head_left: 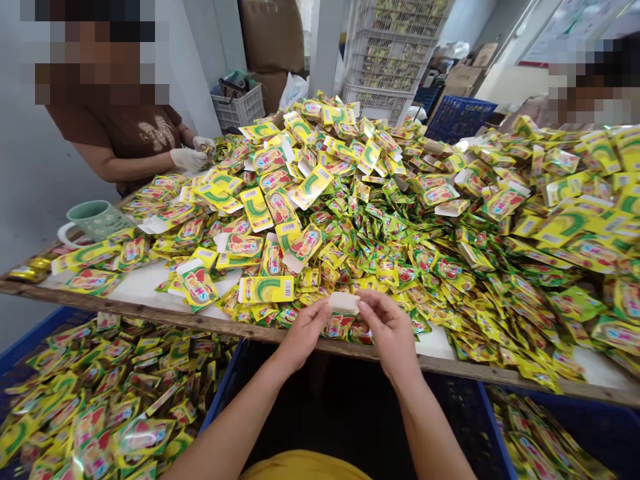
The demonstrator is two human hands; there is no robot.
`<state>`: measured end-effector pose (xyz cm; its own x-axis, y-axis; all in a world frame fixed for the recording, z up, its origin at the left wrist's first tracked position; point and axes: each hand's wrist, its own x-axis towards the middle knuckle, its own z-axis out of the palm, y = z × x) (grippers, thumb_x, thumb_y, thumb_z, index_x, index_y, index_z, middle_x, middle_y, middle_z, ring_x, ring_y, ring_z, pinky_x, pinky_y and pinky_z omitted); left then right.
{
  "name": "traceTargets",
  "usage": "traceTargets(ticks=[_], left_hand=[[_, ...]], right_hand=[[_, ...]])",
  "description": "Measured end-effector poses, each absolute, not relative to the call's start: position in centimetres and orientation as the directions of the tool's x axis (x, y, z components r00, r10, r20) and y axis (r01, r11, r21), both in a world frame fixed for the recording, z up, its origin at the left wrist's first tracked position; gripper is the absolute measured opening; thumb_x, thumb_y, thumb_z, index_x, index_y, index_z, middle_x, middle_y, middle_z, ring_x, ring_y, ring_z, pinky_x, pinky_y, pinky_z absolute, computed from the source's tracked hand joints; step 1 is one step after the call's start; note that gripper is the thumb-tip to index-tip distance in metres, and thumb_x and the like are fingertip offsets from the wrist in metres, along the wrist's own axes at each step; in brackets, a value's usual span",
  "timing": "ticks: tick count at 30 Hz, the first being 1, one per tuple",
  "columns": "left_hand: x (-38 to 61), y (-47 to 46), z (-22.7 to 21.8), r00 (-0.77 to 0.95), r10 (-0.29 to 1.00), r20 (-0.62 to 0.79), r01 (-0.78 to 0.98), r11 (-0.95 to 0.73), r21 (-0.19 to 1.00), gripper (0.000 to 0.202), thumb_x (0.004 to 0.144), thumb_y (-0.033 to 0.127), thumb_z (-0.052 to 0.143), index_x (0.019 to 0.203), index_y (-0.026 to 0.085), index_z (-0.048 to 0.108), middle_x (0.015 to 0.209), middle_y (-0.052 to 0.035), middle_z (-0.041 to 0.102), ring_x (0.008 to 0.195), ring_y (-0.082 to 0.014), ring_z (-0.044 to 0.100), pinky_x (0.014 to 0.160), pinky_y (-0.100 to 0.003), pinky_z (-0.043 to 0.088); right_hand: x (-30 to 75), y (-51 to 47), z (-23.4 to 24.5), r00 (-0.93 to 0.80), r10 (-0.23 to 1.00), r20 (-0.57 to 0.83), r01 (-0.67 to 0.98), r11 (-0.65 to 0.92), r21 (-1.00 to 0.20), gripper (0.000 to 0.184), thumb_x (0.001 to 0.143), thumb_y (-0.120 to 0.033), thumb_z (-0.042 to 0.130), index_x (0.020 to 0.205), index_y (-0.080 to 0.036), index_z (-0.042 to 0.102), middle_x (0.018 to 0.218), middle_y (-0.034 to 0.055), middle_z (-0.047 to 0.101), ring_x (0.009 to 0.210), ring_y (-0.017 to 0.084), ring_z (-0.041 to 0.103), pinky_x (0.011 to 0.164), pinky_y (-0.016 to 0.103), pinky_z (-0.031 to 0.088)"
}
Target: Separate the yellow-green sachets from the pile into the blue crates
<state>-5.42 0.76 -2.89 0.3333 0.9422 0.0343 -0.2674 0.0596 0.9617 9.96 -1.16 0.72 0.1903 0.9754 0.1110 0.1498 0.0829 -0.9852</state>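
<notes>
Between my two hands, just above the table's front edge, is a small printed carton (343, 304) with its white flap up. My left hand (306, 330) pinches the carton's left side. On its right side my right hand (390, 327) has thumb and fingers closed at the flap. Whether anything is inside the carton I cannot make out. Right behind my hands lie many small green and yellow sachets (380, 227). A heap of yellow cartons (255, 208), several with open white flaps, spreads to the left and back.
Blue crates (220, 393) filled with packets stand below the wooden table edge (150, 312). A mug (95, 220) sits at the left. A person in a brown shirt (125, 143) works at the far left with white gloves; another person is at the right. White crates (385, 63) are stacked behind.
</notes>
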Motion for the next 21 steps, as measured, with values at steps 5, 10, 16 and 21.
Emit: traceTargets(ticks=[5,10,16,21], left_hand=[[-5.9,1.2,-1.8,0.392,0.916,-0.082,-0.336,0.225,0.914,0.027,0.083,0.030,0.065,0.105,0.015,0.072,0.109,-0.0081,0.072,0.106,-0.0220,0.062,0.101,-0.034,0.041],[-6.6,2.3,-1.3,0.189,0.980,-0.064,-0.247,0.110,0.963,0.027,0.074,0.026,0.074,0.101,0.019,0.075,0.102,-0.0062,0.075,0.095,-0.0203,0.067,0.088,-0.030,0.049],[-7.1,2.0,-1.5,0.248,0.969,0.022,-0.187,0.026,0.982,0.023,0.074,0.027,0.074,0.096,0.020,0.076,0.103,-0.0060,0.075,0.098,-0.0229,0.068,0.091,-0.034,0.051],[-6.8,2.3,-1.7,0.144,0.989,0.012,-0.185,0.015,0.983,0.027,0.075,0.029,0.074,0.099,0.019,0.075,0.102,-0.0059,0.076,0.096,-0.0225,0.069,0.090,-0.034,0.052]], right_hand=[[9.3,-1.2,0.2,0.074,0.993,-0.090,-0.050,-0.086,-0.995,0.026,0.074,-0.041,0.074,0.085,-0.017,0.072,0.058,-0.0025,0.055,0.042,0.007,0.038,0.038,0.021,0.029],[9.6,0.0,0.8,0.058,0.998,0.025,0.009,0.025,-1.000,0.023,0.076,-0.037,0.070,0.092,-0.021,0.077,0.078,0.0026,0.066,0.048,0.008,0.048,0.047,0.024,0.041],[9.6,0.3,1.3,-0.030,0.982,-0.184,-0.113,-0.186,-0.976,0.025,0.066,-0.026,0.073,0.091,-0.021,0.076,0.069,-0.0006,0.066,0.042,0.005,0.038,0.038,0.019,0.029],[8.9,0.1,1.3,0.095,0.995,-0.030,-0.027,-0.027,-0.999,0.023,0.073,-0.038,0.071,0.087,-0.021,0.078,0.079,0.0039,0.069,0.058,0.012,0.054,0.047,0.023,0.045]])
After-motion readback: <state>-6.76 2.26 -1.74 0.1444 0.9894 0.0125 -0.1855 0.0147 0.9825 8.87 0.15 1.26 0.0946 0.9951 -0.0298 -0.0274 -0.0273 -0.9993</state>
